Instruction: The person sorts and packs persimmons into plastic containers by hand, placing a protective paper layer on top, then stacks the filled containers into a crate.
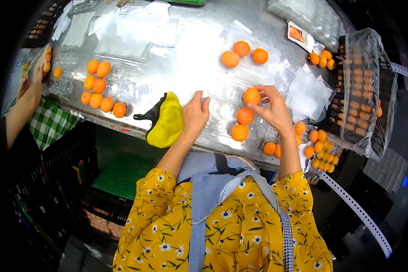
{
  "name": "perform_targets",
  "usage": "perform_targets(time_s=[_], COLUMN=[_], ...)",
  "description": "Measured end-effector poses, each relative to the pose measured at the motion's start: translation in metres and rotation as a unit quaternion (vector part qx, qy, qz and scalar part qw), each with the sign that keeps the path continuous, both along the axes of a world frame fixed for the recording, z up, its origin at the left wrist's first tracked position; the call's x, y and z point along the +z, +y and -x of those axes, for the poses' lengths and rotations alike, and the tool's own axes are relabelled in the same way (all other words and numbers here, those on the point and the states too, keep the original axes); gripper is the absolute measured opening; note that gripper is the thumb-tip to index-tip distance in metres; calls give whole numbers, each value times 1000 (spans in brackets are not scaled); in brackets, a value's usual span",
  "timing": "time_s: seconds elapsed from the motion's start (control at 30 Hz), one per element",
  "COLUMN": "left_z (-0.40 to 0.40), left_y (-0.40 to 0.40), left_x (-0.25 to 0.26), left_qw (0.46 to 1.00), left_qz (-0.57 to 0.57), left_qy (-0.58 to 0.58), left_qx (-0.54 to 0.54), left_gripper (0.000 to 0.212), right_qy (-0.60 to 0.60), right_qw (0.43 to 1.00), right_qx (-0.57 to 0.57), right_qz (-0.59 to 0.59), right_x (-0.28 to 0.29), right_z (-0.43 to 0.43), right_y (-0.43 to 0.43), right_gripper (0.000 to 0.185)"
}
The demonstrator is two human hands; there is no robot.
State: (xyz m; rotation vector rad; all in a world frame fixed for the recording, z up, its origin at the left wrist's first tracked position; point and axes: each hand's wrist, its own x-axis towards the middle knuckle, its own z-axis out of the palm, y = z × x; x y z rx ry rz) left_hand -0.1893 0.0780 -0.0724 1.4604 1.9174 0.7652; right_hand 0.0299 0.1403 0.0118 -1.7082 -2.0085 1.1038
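Note:
My right hand point(273, 107) grips a persimmon point(251, 96) at the upper part of a clear plastic tray point(221, 114) with moulded cups. Two more persimmons sit below it in the same tray, one point(245, 116) close under the held fruit and another point(239, 132) nearer the table edge. At the tray's left side is my left hand point(195, 114), its thumb and forefinger pinching what looks like the clear rim. Beside the left wrist lies a yellow cloth piece with black trim point(165, 120). Three persimmons point(241, 48) rest on clear plastic beyond the tray.
Another clear tray point(120, 80) holds several persimmons at left. A co-worker's arm point(25, 108) reaches in there. A plastic-lined black crate of fruit point(360, 98) stands right, near plastic sheets point(307, 93) and loose persimmons point(321, 146). Stacked clear trays point(309, 20) lie far right.

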Motion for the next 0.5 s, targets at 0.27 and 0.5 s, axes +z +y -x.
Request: perform_targets(time_s=[0.27, 0.5], left_z=[1, 3], left_y=[3, 3], left_x=[5, 2], left_qw=[1000, 999], left_qz=[23, 47], left_qy=[5, 15], left_qx=[-8, -12], left_gripper=[20, 26], right_qy=[-77, -71], right_qw=[991, 978], right_qx=[15, 50], right_qz=[-106, -188], right_x=[-12, -21], right_z=[4, 40], right_y=[-8, -2], right_gripper=[43, 44])
